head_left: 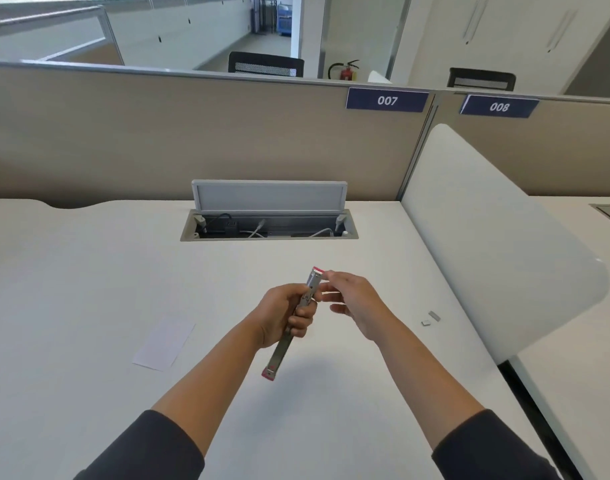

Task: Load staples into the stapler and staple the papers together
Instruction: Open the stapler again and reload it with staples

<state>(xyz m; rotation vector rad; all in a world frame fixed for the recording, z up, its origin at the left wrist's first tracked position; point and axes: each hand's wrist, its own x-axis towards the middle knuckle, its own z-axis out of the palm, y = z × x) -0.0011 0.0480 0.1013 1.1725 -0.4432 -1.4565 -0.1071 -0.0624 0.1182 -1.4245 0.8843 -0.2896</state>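
Note:
My left hand (pixel 285 315) grips the middle of a long metal stapler (pixel 312 282) with pink ends, swung open into one straight line above the desk. My right hand (pixel 355 303) is at the stapler's far end, thumb and forefinger pinched by the pink tip; whether they hold a staple strip I cannot tell. A small stack of white papers (pixel 164 344) lies flat on the desk to the left. Two short staple strips (pixel 431 318) lie on the desk to the right.
An open cable tray (pixel 269 228) with its lid up sits at the back of the white desk (pixel 89 271). A white curved divider (pixel 487 254) bounds the right side. Beige partition panels stand behind.

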